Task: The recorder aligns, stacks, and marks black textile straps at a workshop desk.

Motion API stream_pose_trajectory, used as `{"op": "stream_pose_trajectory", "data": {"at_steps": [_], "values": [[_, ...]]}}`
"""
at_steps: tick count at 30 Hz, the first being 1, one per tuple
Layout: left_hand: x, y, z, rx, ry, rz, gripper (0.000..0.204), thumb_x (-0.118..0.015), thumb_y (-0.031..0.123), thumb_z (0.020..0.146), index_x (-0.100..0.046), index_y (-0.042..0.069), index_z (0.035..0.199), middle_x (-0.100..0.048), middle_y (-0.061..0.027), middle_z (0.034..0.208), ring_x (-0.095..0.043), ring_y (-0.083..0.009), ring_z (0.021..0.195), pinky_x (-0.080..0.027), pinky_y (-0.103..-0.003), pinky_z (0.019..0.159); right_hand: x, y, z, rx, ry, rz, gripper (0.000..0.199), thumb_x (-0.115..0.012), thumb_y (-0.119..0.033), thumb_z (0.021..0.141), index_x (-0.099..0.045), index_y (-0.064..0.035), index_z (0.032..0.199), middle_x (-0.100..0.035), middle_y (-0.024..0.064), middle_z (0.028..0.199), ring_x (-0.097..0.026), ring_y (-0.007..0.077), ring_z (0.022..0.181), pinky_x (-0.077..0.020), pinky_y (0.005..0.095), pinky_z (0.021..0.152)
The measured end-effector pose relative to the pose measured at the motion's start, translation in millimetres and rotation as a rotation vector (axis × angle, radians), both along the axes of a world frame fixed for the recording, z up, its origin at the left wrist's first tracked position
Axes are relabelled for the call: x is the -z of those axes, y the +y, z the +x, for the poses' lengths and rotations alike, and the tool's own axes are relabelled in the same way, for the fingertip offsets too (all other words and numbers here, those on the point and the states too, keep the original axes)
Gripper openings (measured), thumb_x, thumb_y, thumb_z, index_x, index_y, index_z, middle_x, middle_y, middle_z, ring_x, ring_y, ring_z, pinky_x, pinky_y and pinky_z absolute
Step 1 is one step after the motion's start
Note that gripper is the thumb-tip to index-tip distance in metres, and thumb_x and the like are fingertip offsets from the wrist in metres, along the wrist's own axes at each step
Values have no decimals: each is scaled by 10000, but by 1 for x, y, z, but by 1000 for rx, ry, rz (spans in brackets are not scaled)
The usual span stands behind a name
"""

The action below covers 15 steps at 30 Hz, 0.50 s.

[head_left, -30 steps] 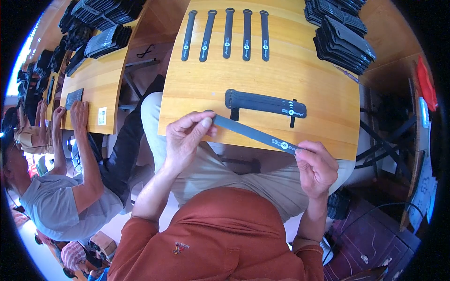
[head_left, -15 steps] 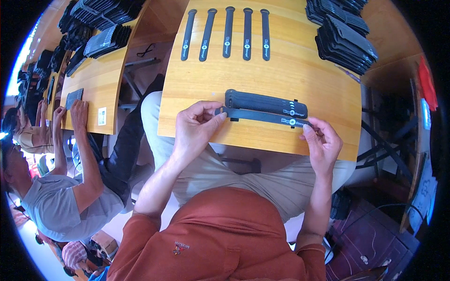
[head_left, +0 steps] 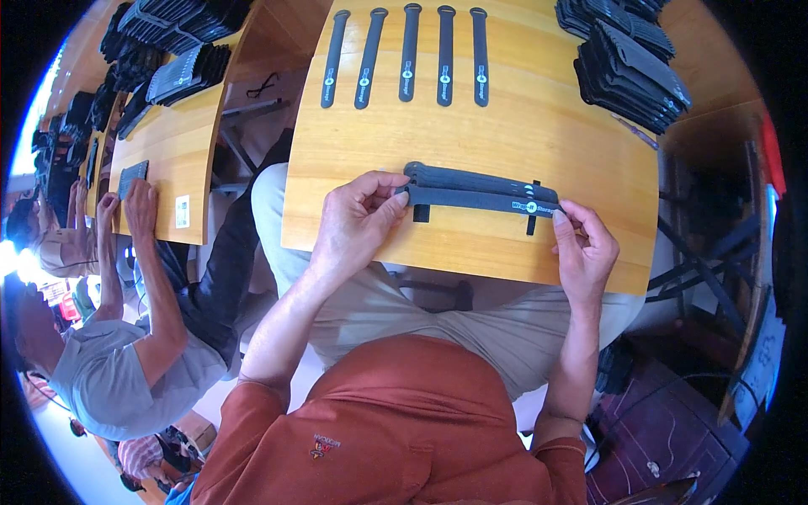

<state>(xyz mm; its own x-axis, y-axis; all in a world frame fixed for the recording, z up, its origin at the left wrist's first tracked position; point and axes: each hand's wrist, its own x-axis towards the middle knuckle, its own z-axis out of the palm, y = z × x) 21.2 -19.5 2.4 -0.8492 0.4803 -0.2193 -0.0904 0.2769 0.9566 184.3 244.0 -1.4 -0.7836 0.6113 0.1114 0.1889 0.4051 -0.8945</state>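
Your left hand [head_left: 358, 217] is at the left end of the strap stack [head_left: 480, 178], thumb and index finger pinched narrow on one end of a dark grey hook-and-loop style strap [head_left: 471, 200]. Your right hand [head_left: 587, 252], at the stack's right end, pinches the other end of that strap between thumb and fingertips, remaining fingers loosely curled. You hold the strap about level between both hands, printed side up, along the near edge of the stack and overlapping it in view; can't tell if it touches. Two narrow black strips [head_left: 422, 214] poke out toward you from under the stack, one near each end. Beyond the stack, five separate straps [head_left: 409, 55] lie side by side on the wooden table [head_left: 379, 143], round slotted heads away from you. Beyond the stack and to its right: thick strap bundles [head_left: 627, 76], with a purplish pen-like tool [head_left: 635, 133] just beside. Well left of the stack, at another table [head_left: 168, 147], a co-worker's hand [head_left: 140, 206] touches a small grey strap bundle [head_left: 132, 175].
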Motion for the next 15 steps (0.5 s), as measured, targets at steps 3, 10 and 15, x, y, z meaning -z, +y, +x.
{"op": "stream_pose_trajectory", "data": {"at_steps": [3, 10, 15], "values": [[2, 0, -3, 14, -2, -22, 197, -697, 27, 977, -706, -38, 1163, -689, -24, 853, -634, -64, 750, -543, -215, 692, 3, 1, 0, -15, -1, 21, 160, -729, -22, 944, -718, 41, 1090, -721, 80, 933, -646, 106, 781, -525, 241, 671], [4, 2, -7, 26, -17, -74, 183, -693, 20, 975, -710, -50, 1143, -691, -30, 834, -628, -64, 726, -537, -215, 669, 8, 2, 2, -10, 2, -48, 134, -708, 8, 949, -712, 47, 1076, -674, 42, 893, -591, 68, 731, -480, 217, 622], [4, 1, -7, 20, -42, -92, 182, -692, 42, 987, -708, -48, 1145, -702, -32, 846, -631, -60, 727, -547, -213, 666, 8, 2, 1, -1, 1, -40, 117, -700, 13, 954, -713, 51, 1064, -664, 33, 883, -575, 63, 717, -463, 210, 612]]}}
